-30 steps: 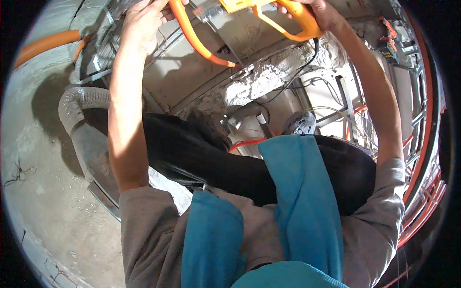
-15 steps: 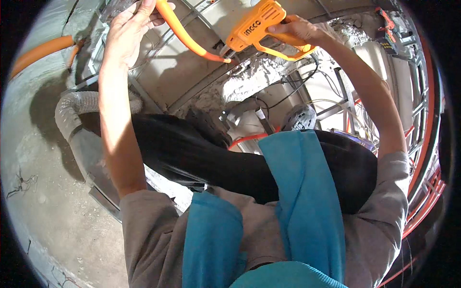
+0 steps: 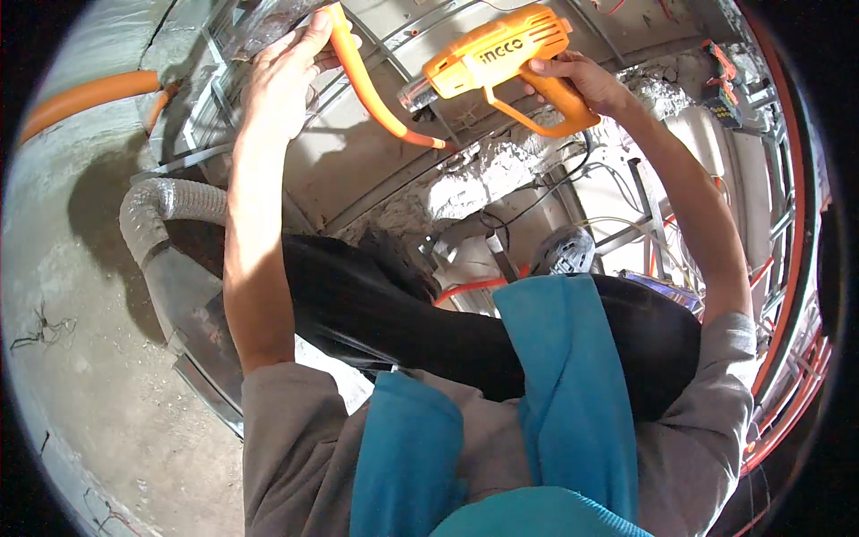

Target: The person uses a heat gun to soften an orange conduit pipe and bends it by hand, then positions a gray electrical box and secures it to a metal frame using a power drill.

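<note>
My right hand (image 3: pixel 577 82) is closed around the handle of an orange heat gun (image 3: pixel 497 58), its metal nozzle pointing left. A curved orange pipe (image 3: pixel 362 85) is pinched near its upper end by my left hand (image 3: pixel 291 76). The lower part of that pipe bends down and to the right, and its free tip lies below the nozzle, apart from it. From the gun's handle a dark cord (image 3: pixel 573 170) runs down. Some of my left fingers are hidden behind the pipe.
Another orange pipe (image 3: pixel 89 100) runs along the far left wall. Beside my left arm lies a grey flexible duct (image 3: pixel 174 210). Metal framing (image 3: pixel 420 36) crosses the far side. Loose cables and red pipes (image 3: pixel 792 385) sit at the right. My black-trousered legs (image 3: pixel 385 313) are folded in front.
The heat gun has turned and lifted, so its nozzle has moved away from the pipe's tip to beside the pipe's curve. In the picture, my left hand and the pipe sit further right.
</note>
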`<action>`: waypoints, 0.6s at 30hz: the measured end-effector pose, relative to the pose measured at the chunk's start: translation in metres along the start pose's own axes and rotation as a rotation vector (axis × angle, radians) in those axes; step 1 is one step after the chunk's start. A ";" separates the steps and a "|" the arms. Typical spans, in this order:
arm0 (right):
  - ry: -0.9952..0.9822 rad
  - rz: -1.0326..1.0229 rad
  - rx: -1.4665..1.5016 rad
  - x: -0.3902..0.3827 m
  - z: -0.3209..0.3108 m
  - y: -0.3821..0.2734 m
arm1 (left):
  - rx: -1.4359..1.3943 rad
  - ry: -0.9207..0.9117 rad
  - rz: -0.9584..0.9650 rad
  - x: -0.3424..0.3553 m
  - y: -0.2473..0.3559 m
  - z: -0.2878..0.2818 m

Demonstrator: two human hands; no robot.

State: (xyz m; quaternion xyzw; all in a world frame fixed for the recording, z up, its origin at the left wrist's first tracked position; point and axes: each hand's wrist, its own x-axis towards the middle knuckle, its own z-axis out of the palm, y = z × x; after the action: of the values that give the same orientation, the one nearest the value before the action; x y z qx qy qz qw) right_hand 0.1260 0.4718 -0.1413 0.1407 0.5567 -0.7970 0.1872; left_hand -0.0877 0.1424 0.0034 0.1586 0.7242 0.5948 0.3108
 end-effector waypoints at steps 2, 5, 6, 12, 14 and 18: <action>-0.057 -0.018 -0.012 -0.005 0.001 -0.010 | 0.013 0.042 -0.024 0.003 -0.001 -0.002; 0.010 -0.038 -0.144 0.000 -0.010 0.016 | -0.021 -0.015 0.013 0.007 -0.002 0.002; 0.046 -0.077 -0.195 -0.003 -0.002 0.018 | -0.020 -0.012 0.011 0.007 -0.003 0.000; -0.024 -0.162 -0.318 -0.004 -0.001 0.034 | -0.016 -0.027 -0.011 0.013 -0.005 0.000; -0.033 -0.206 -0.209 -0.007 -0.006 0.035 | -0.003 -0.013 -0.041 0.015 -0.006 0.000; 0.104 -0.130 -0.253 -0.025 -0.001 -0.001 | -0.015 -0.019 -0.044 0.015 -0.008 -0.002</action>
State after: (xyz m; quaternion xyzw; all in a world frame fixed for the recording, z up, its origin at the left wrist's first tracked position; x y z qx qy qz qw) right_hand 0.1480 0.4764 -0.1296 0.1207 0.6697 -0.7225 0.1225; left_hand -0.0987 0.1481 -0.0078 0.1461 0.7201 0.5917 0.3318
